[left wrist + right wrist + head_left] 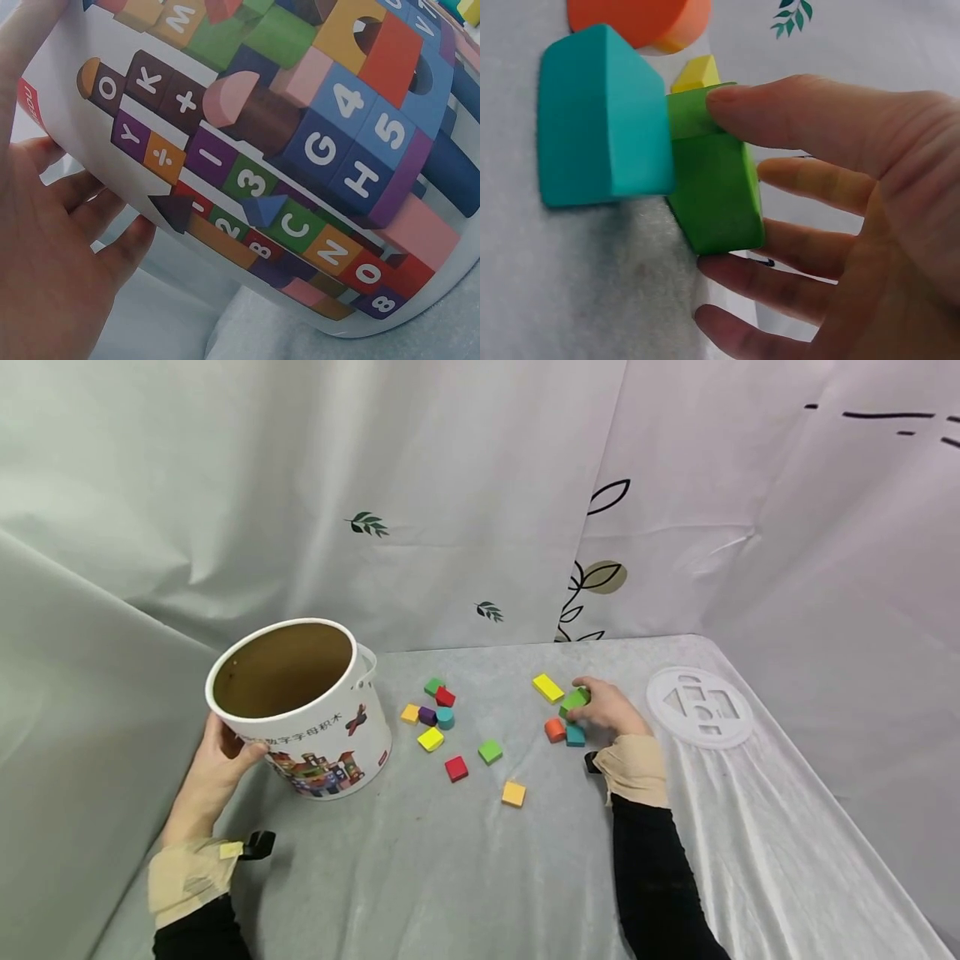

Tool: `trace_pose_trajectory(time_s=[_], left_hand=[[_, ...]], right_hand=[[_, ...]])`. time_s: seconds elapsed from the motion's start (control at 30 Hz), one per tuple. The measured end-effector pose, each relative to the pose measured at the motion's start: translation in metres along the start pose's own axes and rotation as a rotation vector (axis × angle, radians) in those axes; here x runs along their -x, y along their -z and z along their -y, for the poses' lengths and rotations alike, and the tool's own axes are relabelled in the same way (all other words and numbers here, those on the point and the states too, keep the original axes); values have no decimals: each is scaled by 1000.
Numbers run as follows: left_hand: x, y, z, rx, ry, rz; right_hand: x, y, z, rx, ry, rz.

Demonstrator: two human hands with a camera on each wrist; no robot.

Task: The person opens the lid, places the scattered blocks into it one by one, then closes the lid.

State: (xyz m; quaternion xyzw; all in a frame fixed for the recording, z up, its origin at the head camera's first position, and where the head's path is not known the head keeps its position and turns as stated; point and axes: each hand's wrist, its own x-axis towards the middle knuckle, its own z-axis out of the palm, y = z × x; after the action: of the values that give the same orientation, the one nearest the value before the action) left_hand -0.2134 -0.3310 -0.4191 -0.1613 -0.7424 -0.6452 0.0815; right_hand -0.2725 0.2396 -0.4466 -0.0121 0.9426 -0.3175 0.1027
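My left hand [206,781] grips the side of a white printed bucket [345,727], which leans on the cloth at the left. Its thumb lies on the printed front; in the left wrist view the other fingers [124,247] reach round the wall. Over on the right, my right hand [606,706] has its thumb and fingers about a green block [718,191]. A teal block [604,124] stands close beside that one. An orange rounded block [555,730] and a yellow block [548,687] lie near.
Several coloured blocks lie mid-table, among them a yellow block [431,739], a red block [456,768], a green block [491,752] and an orange-yellow block [513,794]. A white round lid with shaped cutouts [660,697] lies at the right. A curtain [450,485] hangs behind.
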Motion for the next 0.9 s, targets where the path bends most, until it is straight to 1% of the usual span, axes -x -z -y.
trace_pose_trajectory(time_s=[0.27, 0.43, 0.5, 0.7, 0.8, 0.9], left_hand=[[1, -1, -1, -25, 20, -10], [1, -1, -2, -49, 28, -10], [1, -2, -2, -43, 28, -11], [1, -2, -2, -24, 22, -15], [1, -2, -2, -21, 18, -15], [1, -1, -2, -16, 14, -13]], right_hand=[[7, 7, 1, -7, -13, -10], [12, 14, 3, 3, 28, -35], [14, 16, 4, 19, 52, -50], [20, 23, 12, 18, 100, -107], [21, 24, 16, 29, 108, -114], [22, 25, 20, 22, 97, -108]])
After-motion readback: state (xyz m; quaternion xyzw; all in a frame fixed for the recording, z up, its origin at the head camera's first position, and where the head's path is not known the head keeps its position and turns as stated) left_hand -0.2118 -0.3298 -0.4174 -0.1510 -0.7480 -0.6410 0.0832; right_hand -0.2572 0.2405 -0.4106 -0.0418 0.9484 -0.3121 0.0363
